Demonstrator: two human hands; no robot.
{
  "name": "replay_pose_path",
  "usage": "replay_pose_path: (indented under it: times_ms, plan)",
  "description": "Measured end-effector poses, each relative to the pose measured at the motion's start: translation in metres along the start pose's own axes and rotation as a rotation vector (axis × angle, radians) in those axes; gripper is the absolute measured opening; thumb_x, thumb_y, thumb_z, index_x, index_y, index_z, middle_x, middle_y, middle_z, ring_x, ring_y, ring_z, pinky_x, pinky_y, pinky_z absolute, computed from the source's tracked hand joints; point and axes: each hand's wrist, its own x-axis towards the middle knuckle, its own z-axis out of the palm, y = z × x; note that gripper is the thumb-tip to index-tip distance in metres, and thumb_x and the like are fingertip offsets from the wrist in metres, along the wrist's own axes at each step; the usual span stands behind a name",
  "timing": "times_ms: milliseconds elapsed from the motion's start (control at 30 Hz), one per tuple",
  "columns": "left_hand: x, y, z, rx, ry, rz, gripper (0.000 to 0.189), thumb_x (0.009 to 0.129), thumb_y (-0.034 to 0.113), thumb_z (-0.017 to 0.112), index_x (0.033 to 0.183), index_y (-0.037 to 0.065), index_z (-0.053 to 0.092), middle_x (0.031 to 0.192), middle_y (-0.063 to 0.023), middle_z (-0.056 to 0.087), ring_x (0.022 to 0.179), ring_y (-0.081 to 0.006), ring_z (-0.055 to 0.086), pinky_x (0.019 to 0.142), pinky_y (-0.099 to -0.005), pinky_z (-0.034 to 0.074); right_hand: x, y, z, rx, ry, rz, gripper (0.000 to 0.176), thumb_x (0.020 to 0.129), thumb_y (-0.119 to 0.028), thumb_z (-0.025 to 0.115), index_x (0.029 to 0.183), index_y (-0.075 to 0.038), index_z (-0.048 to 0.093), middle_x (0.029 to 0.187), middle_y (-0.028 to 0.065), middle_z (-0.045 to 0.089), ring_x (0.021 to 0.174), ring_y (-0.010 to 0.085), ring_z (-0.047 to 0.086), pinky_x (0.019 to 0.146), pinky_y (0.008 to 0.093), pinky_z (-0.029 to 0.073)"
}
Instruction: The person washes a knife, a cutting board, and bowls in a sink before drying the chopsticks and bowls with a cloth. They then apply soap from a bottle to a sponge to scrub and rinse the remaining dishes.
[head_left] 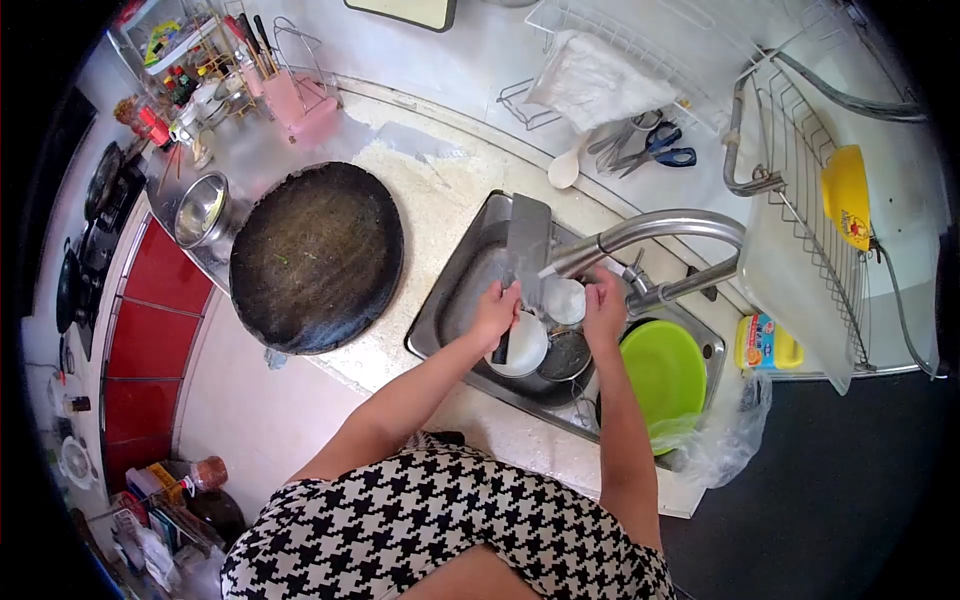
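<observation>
At the sink (425, 325), a person in a houndstooth garment (455, 515) works with both bare hands under the arched tap (640, 222). The left hand (494, 316) is closed around the dark handle of a cleaver (529, 235), whose broad blade points away from the body, up toward the sink's far edge. The right hand (603, 310) is bent, its fingers curled beside the tap's spout and a small bowl (565, 301); whether it grasps anything cannot be told.

Below the left hand, inside the sink, sits a white bowl (524, 352), and just beside it, near the right wrist, a dark round vessel (565, 356). A green basin (663, 375) stands to the right of these, with a clear plastic bag (735, 430) at its near side. On the counter (425, 215), left of the sink, lies a large round dark board (317, 258), with a metal bowl (203, 210) beyond it. Scissors (655, 150) and a pale spoon (563, 171) hang on the wall behind the tap.
</observation>
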Motion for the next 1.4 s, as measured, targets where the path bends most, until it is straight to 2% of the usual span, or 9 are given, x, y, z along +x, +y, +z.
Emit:
replay_pose_path:
  times_ms: [100,300,633,733,867,933,1100,1233,1400]
  plan:
    - [0.004,0.001,0.017,-0.219,-0.008,-0.073,0.015,0.092,0.022,0.049,0.091,0.01,0.039,0.069,-0.0054,0.054,0.05,-0.0145,0.051,0.044,-0.0274,0.043,0.001,-0.017,-0.019,0.004,-0.053,0.128,0.027,0.08,-0.013,0.058,0.106,-0.005,0.055,0.091,0.012,0.059,0.085,0.0278,0.055,0.077,0.0381,0.042]
    - [-0.006,0.014,0.049,-0.509,-0.151,-0.249,0.017,0.093,0.016,0.044,0.104,0.009,0.033,0.087,-0.0135,0.059,0.07,-0.0242,0.061,0.062,-0.0394,0.056,0.053,-0.027,-0.043,-0.825,-0.005,-0.625,0.036,0.076,-0.022,0.064,0.107,-0.005,0.056,0.111,0.0118,0.055,0.115,0.0286,0.044,0.094,0.0512,0.033]
    - [-0.068,0.027,0.001,-0.497,-0.218,-0.461,0.023,0.086,0.032,0.058,0.09,0.01,0.056,0.083,-0.0067,0.063,0.067,-0.0188,0.061,0.063,-0.0383,0.054,0.079,0.005,-0.064,-1.675,-0.322,-0.429,0.052,0.083,-0.045,0.045,0.102,-0.001,0.063,0.114,0.016,0.057,0.126,0.0305,0.035,0.106,0.0573,0.006]
    - [-0.078,0.039,-0.008,-0.417,-0.155,-0.398,0.021,0.082,0.033,0.063,0.09,0.015,0.056,0.077,0.0013,0.059,0.07,-0.0133,0.058,0.06,-0.0283,0.049,0.055,0.008,-0.067,-1.36,-0.104,-0.641,0.043,0.087,-0.043,0.041,0.096,-0.01,0.067,0.111,0.0123,0.06,0.121,0.0308,0.042,0.102,0.0589,0.018]
    - [-0.089,0.076,-0.018,-0.316,-0.115,-0.252,0.029,0.081,0.035,0.066,0.099,0.018,0.052,0.087,0.0068,0.055,0.079,-0.0077,0.052,0.07,-0.0274,0.041,0.002,-0.023,-0.045,0.07,-0.736,0.395,0.063,0.088,-0.059,0.033,0.106,-0.004,0.058,0.085,0.0101,0.065,0.078,0.0235,0.064,0.063,0.0332,0.048]
    - [-0.084,0.084,-0.026,-0.292,-0.129,-0.126,0.032,0.082,0.034,0.064,0.104,0.016,0.05,0.094,0.006,0.052,0.088,-0.0074,0.047,0.078,-0.0297,0.037,-0.032,-0.083,-0.03,0.404,-0.911,0.393,0.063,0.088,-0.056,0.039,0.123,-0.004,0.044,0.093,0.0107,0.063,0.078,0.0193,0.063,0.062,0.0297,0.049]
    - [-0.071,0.123,-0.069,-0.158,-0.382,0.068,0.033,0.089,0.031,0.054,0.113,0.009,0.046,0.094,-0.0005,0.05,0.085,-0.0115,0.046,0.071,-0.0328,0.042,-0.062,-0.175,0.05,0.614,-0.804,0.384,0.032,0.086,-0.011,0.053,0.116,-0.007,0.043,0.078,0.0025,0.052,0.052,0.009,0.049,0.041,0.0238,0.04]
    - [-0.073,0.194,-0.151,0.068,-0.373,0.004,0.063,0.087,0.046,0.051,0.133,0.011,0.028,0.115,-0.0044,0.049,0.102,-0.0164,0.053,0.078,-0.0352,0.045,-0.012,-0.232,0.083,-0.067,-0.483,0.071,0.03,0.084,-0.02,0.056,0.109,-0.003,0.051,0.066,0.0075,0.054,0.05,0.0163,0.051,0.044,0.0311,0.041]
    - [-0.073,0.244,-0.323,-0.005,-0.025,0.33,0.036,0.09,0.017,0.05,0.124,0.007,0.041,0.099,-0.009,0.058,0.08,-0.0175,0.061,0.067,-0.028,0.052,0.065,-0.385,0.119,-0.515,-0.217,-0.431,0.033,0.083,-0.034,0.058,0.104,-0.008,0.055,0.073,0.0162,0.061,0.068,0.0351,0.06,0.06,0.0419,0.044]
